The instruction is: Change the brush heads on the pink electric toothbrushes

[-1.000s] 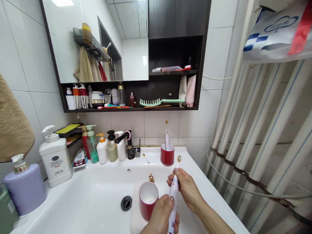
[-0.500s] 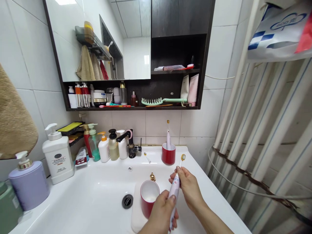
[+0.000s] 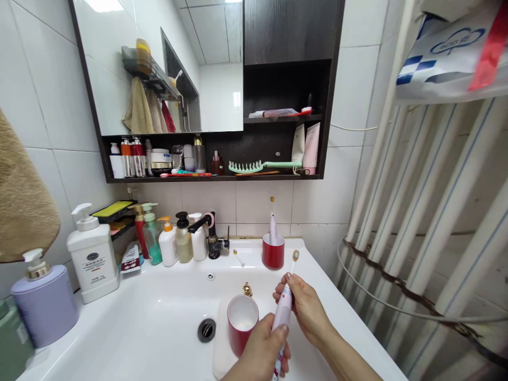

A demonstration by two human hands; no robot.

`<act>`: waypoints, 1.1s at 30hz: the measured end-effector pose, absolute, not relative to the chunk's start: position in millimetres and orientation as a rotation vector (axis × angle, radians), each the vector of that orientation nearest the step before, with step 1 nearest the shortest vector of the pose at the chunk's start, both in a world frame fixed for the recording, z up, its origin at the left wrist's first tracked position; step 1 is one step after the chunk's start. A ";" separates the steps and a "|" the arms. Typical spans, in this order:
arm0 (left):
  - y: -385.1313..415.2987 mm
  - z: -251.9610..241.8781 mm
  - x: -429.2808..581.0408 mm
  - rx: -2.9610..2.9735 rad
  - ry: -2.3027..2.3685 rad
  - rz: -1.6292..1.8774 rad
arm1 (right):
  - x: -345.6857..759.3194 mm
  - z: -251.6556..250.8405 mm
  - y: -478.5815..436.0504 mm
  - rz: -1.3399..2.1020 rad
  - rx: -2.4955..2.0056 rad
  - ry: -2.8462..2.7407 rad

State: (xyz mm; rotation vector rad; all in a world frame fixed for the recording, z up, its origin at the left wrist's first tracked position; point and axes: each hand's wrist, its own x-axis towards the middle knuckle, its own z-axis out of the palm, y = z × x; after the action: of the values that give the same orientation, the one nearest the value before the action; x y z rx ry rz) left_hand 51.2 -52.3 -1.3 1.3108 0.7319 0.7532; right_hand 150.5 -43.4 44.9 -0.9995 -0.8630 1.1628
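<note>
Over the sink I hold an electric toothbrush (image 3: 283, 308) with a pale pink handle, its head tilted up and away from me. My left hand (image 3: 265, 345) is wrapped round the lower handle. The fingers of my right hand (image 3: 304, 302) pinch the neck, where the brush head (image 3: 295, 259) meets the handle. Just left of my hands a red cup (image 3: 240, 328), white inside, stands on a white pad (image 3: 221, 355) in the basin. Another red cup (image 3: 273, 253) on the sink's back ledge holds a second electric toothbrush (image 3: 273, 228). A loose brush head (image 3: 238, 259) lies beside that cup.
A black faucet (image 3: 213, 236) rises at the back of the sink (image 3: 159, 323). Several pump bottles (image 3: 169, 246) line the left ledge. Above hangs a mirror cabinet (image 3: 288, 34) with toiletries on its shelves. White radiator pipes (image 3: 432, 211) stand at the right.
The view has shifted very slightly. Both hands keep their hold on the toothbrush, whose brush head has turned a little.
</note>
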 end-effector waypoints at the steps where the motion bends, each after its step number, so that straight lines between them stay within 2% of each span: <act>1: -52.3 -2.6 51.9 1.314 0.749 0.760 | 150.5 44.6 -43.0 1.165 -1.008 -0.863; 12: -55.2 5.6 48.4 1.358 0.818 0.621 | 154.6 46.7 -42.3 1.134 -0.931 -0.792; 19: -59.1 1.3 48.8 1.527 0.957 0.710 | 156.4 50.8 -42.6 1.099 -1.017 -0.851; 24: -61.0 0.7 50.8 1.422 0.867 0.639 | 156.7 52.8 -42.9 1.125 -1.045 -0.860; 29: -59.8 1.5 50.7 1.508 0.945 0.732 | 155.7 53.7 -44.5 1.061 -1.047 -0.838; 33: -57.7 1.6 50.7 1.376 0.763 0.648 | 156.2 53.2 -44.2 1.124 -1.009 -0.832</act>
State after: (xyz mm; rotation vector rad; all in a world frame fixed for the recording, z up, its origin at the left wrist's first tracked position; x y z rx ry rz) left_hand 50.7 -57.7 1.6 1.3758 0.7633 0.6483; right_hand 156.2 -44.2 53.2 -1.0091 -0.8323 1.1244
